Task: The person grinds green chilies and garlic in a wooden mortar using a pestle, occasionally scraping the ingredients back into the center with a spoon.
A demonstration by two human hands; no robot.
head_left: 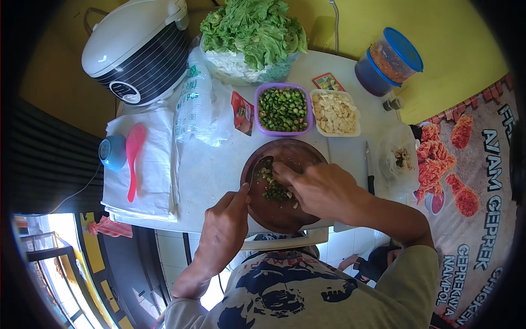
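A round brown shallow mortar dish (307, 152) lies at the table's near edge. Chopped green chilies (274, 189) and small pale pieces are heaped in its middle. My left hand (226, 225) grips the handle of a metal spoon (267, 161) at the dish's left rim, and the spoon's bowl rests inside, above the heap. Over the dish's right side, my right hand (323, 189) reaches in with its fingers bent together against the chilies. Its fingertips are partly hidden, so what they hold cannot be made out.
Behind the dish stand a purple tub of cut chilies (256, 112) and a white tub of peeled garlic (335, 112). A knife (370, 170) and clear plastic bag (392, 170) lie right. Left are a pink rice paddle (133, 159), blue bowl (112, 152) and rice cooker (137, 55). Lettuce (252, 33) fills a container behind.
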